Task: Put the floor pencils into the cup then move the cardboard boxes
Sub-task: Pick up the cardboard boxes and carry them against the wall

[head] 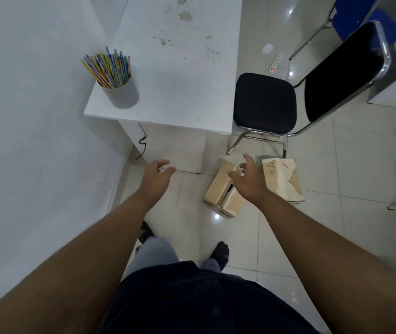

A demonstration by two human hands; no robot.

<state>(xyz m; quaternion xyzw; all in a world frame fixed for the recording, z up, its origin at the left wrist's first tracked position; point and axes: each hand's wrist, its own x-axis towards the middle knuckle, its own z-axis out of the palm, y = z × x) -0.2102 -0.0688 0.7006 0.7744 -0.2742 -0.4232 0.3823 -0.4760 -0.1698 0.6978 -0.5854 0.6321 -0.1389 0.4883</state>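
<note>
A plain office: white desk (180, 75) at 12 o'clock, black chrome-framed chair (288, 97) at 1, power strip (276, 62) on glossy tiled floor (336, 225).

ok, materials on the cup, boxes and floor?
Cup: looks like matte grey plastic, possibly coated card; no glare, plain wall. Boxes: tan cardboard, dull, flap seam showing; the second paler, with scrawled marks. Floor: glazed tile, from the grout lines and bright light reflections.
</note>
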